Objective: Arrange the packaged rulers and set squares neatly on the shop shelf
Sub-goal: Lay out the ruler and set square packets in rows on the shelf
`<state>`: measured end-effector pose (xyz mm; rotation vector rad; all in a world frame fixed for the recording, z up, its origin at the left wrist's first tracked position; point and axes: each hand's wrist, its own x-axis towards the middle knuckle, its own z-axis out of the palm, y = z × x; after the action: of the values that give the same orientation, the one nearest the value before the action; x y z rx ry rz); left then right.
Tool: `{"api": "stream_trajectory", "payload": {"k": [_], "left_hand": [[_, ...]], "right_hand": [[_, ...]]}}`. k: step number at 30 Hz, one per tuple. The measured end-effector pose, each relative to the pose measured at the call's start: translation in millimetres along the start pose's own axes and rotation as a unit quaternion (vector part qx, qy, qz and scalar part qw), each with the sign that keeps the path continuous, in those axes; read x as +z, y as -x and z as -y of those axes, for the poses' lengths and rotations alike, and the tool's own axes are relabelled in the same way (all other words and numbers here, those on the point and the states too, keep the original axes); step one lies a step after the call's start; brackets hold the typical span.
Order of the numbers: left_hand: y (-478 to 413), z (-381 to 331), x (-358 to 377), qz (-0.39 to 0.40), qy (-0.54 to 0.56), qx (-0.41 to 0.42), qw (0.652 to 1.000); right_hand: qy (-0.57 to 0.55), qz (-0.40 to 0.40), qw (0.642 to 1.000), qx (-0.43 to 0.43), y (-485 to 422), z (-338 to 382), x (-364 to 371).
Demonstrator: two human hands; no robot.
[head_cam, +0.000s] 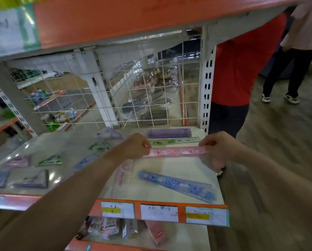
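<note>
Holding the pink ruler (177, 151) by both ends, I have my left hand (136, 145) curled in a tight grip round its left end. My right hand (218, 147) has a pinching grip on its right end, thumb on top. The pink ruler runs crosswise over the shelf (178, 167), about parallel to the front edge. I cannot tell whether it touches the board.

Just behind the pink ruler lies a green ruler (175, 141), parallel to it. Behind that is a purple packet (168, 133), close to the wire grid (151, 98). In front of the pink ruler, nearer me, a blue ruler (178, 183) lies slanted on the shelf. Below the pink ruler's left end sits a clear packet (124, 171) with pink pieces, too blurred to read.

Well to the left of the pink ruler, set squares lie scattered, among them a green set square (49, 161) and a purple set square (33, 181). Price labels (158, 212) line the front strip. To the right of the pink ruler, past the shelf post, stands a person in a red top (242, 60).
</note>
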<state>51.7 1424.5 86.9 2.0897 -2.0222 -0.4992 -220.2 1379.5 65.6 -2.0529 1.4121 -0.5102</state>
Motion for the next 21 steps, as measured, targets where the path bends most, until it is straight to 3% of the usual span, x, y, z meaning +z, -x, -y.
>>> {"api": "stream_trajectory", "payload": {"k": [2,6,11,15,21], "left_hand": [[-1,-2,-3,0.006,0.000,0.007,1.000],[-2,-2,-6,-0.054,0.035,0.047,0.997],[3,-1,-19,-0.103,-0.024,0.082,0.991],[3,0,0,-0.027,-0.122,0.058,0.990],[-2,3,1,-0.068,-0.122,0.066,0.988]], "right_hand": [[0.029,0.006,1.000,0.006,0,4,-4],[0.162,0.024,0.985,-0.048,5,18,-9],[0.201,-0.051,0.973,-0.098,5,21,-8],[0.231,-0.011,0.969,-0.091,2,22,0],[0.230,-0.048,0.967,-0.100,3,22,-1]]}}
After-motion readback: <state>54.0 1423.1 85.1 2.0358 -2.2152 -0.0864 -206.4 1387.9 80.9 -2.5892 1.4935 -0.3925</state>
